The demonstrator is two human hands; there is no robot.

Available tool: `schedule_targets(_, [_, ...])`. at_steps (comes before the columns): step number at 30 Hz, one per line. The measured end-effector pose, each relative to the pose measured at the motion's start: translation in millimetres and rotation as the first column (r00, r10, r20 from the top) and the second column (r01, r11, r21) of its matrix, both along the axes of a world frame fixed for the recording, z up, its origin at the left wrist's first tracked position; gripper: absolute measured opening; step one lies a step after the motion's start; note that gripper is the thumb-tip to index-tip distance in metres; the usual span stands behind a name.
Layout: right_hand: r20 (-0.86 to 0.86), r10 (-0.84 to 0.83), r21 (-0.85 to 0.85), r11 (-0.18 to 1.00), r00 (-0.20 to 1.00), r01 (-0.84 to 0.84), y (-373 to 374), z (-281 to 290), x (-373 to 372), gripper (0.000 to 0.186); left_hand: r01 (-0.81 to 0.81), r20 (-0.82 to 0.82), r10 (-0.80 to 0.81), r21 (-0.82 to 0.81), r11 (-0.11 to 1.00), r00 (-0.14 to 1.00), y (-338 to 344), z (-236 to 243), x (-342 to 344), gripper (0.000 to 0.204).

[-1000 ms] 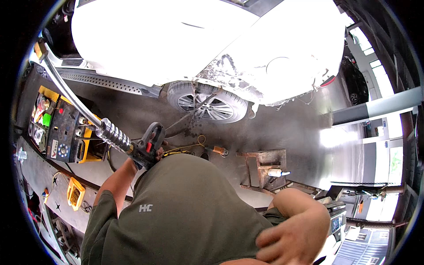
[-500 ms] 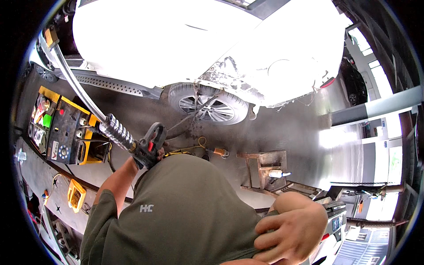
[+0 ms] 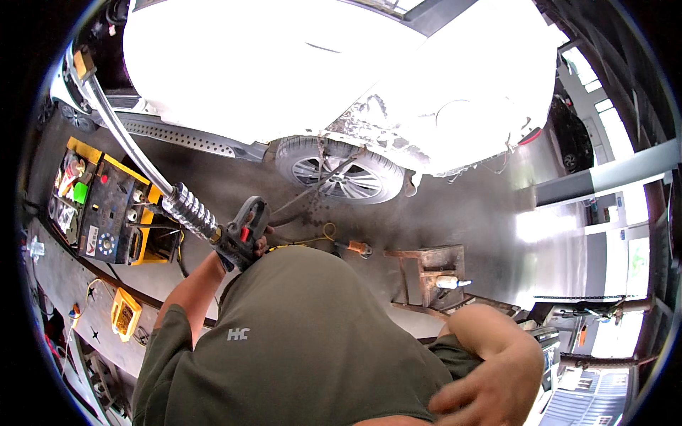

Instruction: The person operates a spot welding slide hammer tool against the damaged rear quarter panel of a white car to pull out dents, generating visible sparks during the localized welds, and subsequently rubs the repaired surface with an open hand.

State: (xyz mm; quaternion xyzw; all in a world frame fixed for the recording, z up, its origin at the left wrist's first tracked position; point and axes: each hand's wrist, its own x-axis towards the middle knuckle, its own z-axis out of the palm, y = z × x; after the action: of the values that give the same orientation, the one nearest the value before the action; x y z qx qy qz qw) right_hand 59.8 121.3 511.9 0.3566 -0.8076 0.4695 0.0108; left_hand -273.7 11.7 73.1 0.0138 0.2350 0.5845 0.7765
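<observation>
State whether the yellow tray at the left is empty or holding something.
Holding something: brownish material shows inside the yellow tray, within its rim. What the material is, and how deep it lies, cannot be told.

This is a car repair workshop. A white car (image 3: 270,71) has a scraped, stripped patch (image 3: 366,117) above its wheel (image 3: 341,175), and a long steel tool (image 3: 190,210) slants nearby. Around lie a yellow-and-black machine (image 3: 114,216), an orange power tool (image 3: 357,248) on the grey floor (image 3: 483,206) and a grimy stand (image 3: 431,259). A dark car (image 3: 570,135) and chains (image 3: 590,297) show at right.
</observation>
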Motion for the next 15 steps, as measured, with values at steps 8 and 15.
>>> schedule_targets(8, [0.133, 0.015, 0.291, 0.955, 0.991, -0.053, 11, 8, -14, 0.02, 0.013, 0.001, -0.013, -0.052, 0.999, 1.0, -3, -6, -9, 0.073])
schedule_targets(15, [0.144, 0.045, 0.1, 0.993, 0.988, -0.06, 6, -1, -21, 0.027, 0.009, -0.007, -0.009, -0.082, 0.997, 1.0, -4, -4, -13, 0.073])
